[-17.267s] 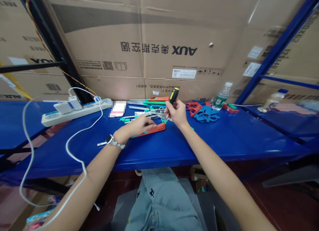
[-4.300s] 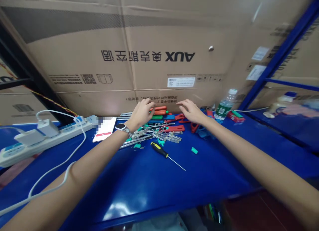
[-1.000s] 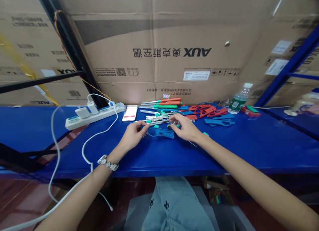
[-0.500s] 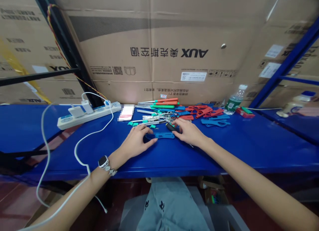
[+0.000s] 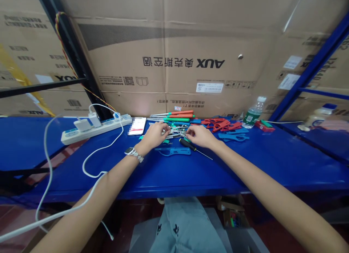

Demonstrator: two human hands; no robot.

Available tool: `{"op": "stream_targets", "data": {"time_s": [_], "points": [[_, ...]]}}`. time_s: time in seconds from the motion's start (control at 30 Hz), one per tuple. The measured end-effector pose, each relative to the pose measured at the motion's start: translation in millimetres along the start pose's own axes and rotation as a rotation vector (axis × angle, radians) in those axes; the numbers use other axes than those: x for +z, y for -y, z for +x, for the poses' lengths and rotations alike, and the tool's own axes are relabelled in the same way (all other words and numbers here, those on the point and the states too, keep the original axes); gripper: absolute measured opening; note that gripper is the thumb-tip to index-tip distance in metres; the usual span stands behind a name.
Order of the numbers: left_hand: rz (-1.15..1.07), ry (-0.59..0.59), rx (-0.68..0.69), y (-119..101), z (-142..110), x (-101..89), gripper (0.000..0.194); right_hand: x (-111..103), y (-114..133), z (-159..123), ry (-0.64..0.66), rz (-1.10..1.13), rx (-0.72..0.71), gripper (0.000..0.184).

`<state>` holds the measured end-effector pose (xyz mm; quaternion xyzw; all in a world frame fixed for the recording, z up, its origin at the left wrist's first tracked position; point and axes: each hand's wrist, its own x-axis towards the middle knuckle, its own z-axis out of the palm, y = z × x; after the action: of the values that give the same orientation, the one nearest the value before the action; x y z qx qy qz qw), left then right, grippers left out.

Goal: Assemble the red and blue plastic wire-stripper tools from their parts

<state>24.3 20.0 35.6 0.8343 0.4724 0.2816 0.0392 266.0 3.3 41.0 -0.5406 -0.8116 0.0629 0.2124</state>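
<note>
Both hands reach into the pile of thin metal parts point(image 5: 177, 130) with small green tips. My left hand point(image 5: 155, 136) has its thumb and fingers drawn together at the pile's near left side; what lies between them is too small to tell. At the right side of the pile, my right hand point(image 5: 201, 136) has its fingertips pinched among the metal pieces, contents hidden. Just in front of the hands a blue plastic shell point(image 5: 176, 151), long with a looped end, lies on the table. A black and yellow screwdriver point(image 5: 187, 144) rests beside it, its shaft pointing right and toward me.
Orange and green-handled long rods point(image 5: 178, 116) lie behind the pile. Red plastic shells point(image 5: 216, 125) and blue shells point(image 5: 233, 136) are to the right, near a water bottle point(image 5: 253, 113). A phone point(image 5: 137, 126) and a power strip point(image 5: 98, 128) with white cables sit left. Cardboard stands behind.
Both hands have moved forward into the metal parts. My left hand has left the blue shell, and my right hand has come away from the screwdriver, which now lies on the table.
</note>
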Motion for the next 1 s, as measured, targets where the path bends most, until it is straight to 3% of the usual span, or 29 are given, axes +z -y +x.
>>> {"op": "stream_targets", "data": {"time_s": [0.13,0.43,0.67,0.8,1.0], "points": [[-0.008,-0.052,-0.06,3.0,17.1,10.0,0.012,-2.6,8.9,22.7,0.106,-0.231,0.017,0.012],[-0.032,-0.151,-0.067,25.0,-0.1,11.5,0.014,2.5,25.5,42.3,0.158,-0.391,0.018,0.015],[-0.056,-0.18,-0.057,33.7,0.4,10.3,0.014,-15.0,19.4,59.0,-0.038,-0.075,0.042,0.015],[0.037,-0.19,-0.068,32.6,1.4,7.9,0.017,-14.6,19.7,63.2,-0.077,0.147,-0.001,0.016],[0.252,-0.068,-0.019,22.6,20.6,0.3,0.027,-3.2,21.3,71.2,-0.18,0.331,-0.101,0.021]]}}
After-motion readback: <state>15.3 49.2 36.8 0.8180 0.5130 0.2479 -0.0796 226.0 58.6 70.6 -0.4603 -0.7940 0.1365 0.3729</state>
